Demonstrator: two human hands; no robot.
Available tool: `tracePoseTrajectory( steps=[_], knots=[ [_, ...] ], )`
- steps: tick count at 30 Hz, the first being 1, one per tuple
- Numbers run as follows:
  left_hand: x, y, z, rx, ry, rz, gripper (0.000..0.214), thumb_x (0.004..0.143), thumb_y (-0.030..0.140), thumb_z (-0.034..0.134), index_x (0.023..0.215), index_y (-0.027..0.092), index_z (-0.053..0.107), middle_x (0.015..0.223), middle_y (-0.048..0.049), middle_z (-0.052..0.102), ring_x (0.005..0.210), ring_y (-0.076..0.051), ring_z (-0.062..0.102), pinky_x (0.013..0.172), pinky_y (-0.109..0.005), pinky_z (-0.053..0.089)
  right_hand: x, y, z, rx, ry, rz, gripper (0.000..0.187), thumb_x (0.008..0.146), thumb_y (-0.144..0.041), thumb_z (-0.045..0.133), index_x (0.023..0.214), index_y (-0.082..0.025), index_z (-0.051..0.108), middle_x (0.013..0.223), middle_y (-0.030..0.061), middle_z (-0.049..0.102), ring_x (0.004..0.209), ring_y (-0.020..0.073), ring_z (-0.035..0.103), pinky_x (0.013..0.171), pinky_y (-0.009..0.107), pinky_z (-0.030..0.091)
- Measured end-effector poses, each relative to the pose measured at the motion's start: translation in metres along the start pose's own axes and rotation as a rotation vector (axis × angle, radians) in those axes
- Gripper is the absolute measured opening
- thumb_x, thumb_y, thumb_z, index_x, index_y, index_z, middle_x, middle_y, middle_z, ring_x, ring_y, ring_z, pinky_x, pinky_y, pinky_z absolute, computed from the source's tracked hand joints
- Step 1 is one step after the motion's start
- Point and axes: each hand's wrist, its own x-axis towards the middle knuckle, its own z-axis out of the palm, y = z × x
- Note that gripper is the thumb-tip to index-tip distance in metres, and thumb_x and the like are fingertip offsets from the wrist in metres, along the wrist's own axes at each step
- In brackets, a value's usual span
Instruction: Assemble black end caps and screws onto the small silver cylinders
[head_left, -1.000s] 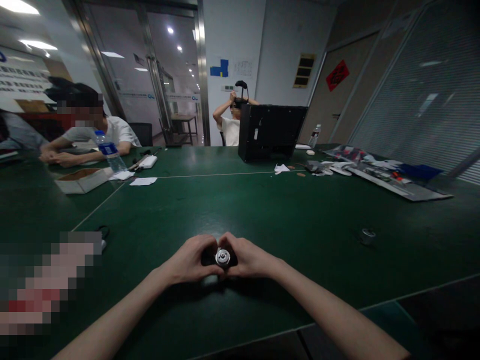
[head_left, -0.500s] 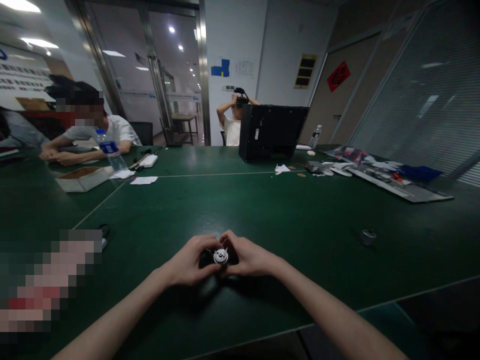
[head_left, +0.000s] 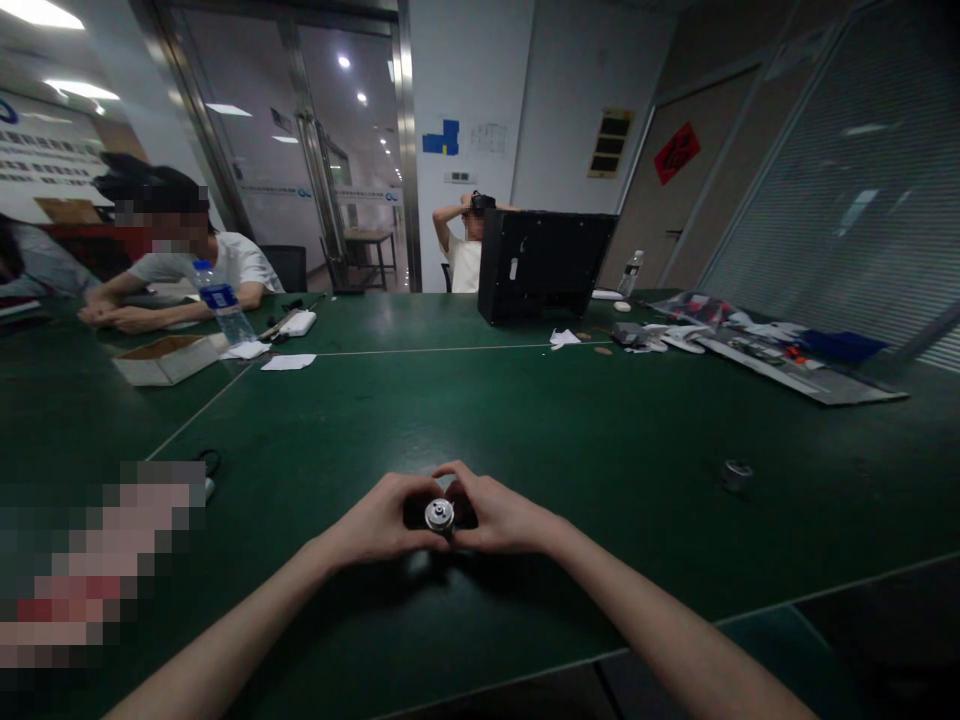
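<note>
The silver part (head_left: pixel 439 515) is held between 2 hands (head_left: pixel 379 520) (head_left: pixel 501 515), round end up.

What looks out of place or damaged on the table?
Nothing visibly spilled. The white paper scrap near the black case looks a bit untidy: ragged and loose. The held round metal part shows no obvious damage.

Green table (head_left: pixel 420 400), pale wall (head_left: pixel 566 90), glass door (head_left: pixel 352 140)
</note>
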Motion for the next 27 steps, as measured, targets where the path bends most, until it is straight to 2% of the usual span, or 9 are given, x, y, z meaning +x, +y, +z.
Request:
tracePoseTrajectory(
  steps=[4, 8, 10, 13, 15, 21, 27],
  knots=[
    [0.001, -0.007, -0.002, -0.111, -0.010, -0.007, 0.037, 0.071, 0.030, 0.073, 0.104, 0.017, 0.063, 0.101, -0.0030, 0.067, 0.093, -0.021, 0.061, 0.085, -0.031, 0.044, -0.003, -0.006, -0.008, -0.024, -0.016, 0.001, 0.075, 0.069, -0.029, 0.073, 0.132, -0.024, 0.033, 0.108, 0.0056, 0.059, 0.089, 0.0179, 0.059, 0.075, 0.030, 0.047],
    [0.001, -0.012, -0.003, -0.162, -0.037, 0.000, 0.034, 0.073, 0.028, 0.071, 0.105, 0.018, 0.064, 0.104, -0.0030, 0.066, 0.099, -0.022, 0.059, 0.090, -0.033, 0.042, -0.004, -0.011, -0.015, -0.090, 0.085, -0.074, 0.067, 0.067, -0.031, 0.075, 0.125, -0.022, 0.044, 0.117, 0.0071, 0.054, 0.098, 0.0193, 0.055, 0.084, 0.034, 0.045],
    [0.001, -0.012, -0.003, -0.177, -0.052, 0.004, 0.035, 0.074, 0.028, 0.070, 0.107, 0.018, 0.063, 0.107, -0.0040, 0.065, 0.101, -0.022, 0.059, 0.091, -0.033, 0.042, -0.003, -0.013, -0.015, -0.087, 0.142, -0.135, 0.053, 0.071, -0.029, 0.072, 0.119, -0.020, 0.051, 0.112, 0.0062, 0.056, 0.093, 0.0173, 0.056, 0.082, 0.032, 0.046],
    [0.001, -0.011, -0.002, -0.164, -0.065, 0.019, 0.036, 0.075, 0.028, 0.068, 0.107, 0.016, 0.062, 0.105, -0.0047, 0.065, 0.097, -0.022, 0.059, 0.087, -0.033, 0.043, 0.000, -0.013, -0.012, -0.049, 0.226, -0.189, 0.023, 0.082, -0.026, 0.061, 0.104, -0.020, 0.062, 0.104, 0.0049, 0.058, 0.087, 0.0145, 0.057, 0.080, 0.030, 0.046],
    [0.001, -0.011, -0.001, -0.134, -0.070, 0.026, 0.033, 0.075, 0.029, 0.068, 0.104, 0.014, 0.063, 0.100, -0.0041, 0.066, 0.092, -0.022, 0.060, 0.083, -0.031, 0.044, 0.002, -0.012, -0.008, -0.029, 0.262, -0.184, 0.015, 0.085, -0.024, 0.057, 0.096, -0.020, 0.066, 0.099, 0.0045, 0.060, 0.085, 0.0140, 0.058, 0.080, 0.029, 0.046],
    [0.002, -0.013, 0.000, -0.072, -0.059, 0.034, 0.029, 0.077, 0.033, 0.067, 0.099, 0.015, 0.064, 0.092, -0.0022, 0.065, 0.085, -0.019, 0.059, 0.079, -0.028, 0.044, 0.004, -0.013, -0.002, -0.032, 0.270, -0.161, 0.011, 0.083, -0.023, 0.060, 0.090, -0.020, 0.068, 0.094, 0.0045, 0.063, 0.082, 0.0142, 0.059, 0.076, 0.028, 0.046],
    [0.002, -0.013, 0.000, -0.066, -0.070, 0.025, 0.030, 0.077, 0.034, 0.066, 0.100, 0.014, 0.064, 0.094, -0.0038, 0.066, 0.085, -0.020, 0.059, 0.079, -0.029, 0.044, 0.003, -0.015, -0.001, -0.030, 0.273, -0.166, 0.010, 0.083, -0.024, 0.060, 0.088, -0.018, 0.066, 0.090, 0.0036, 0.063, 0.078, 0.0129, 0.058, 0.073, 0.026, 0.045]
  ],
)
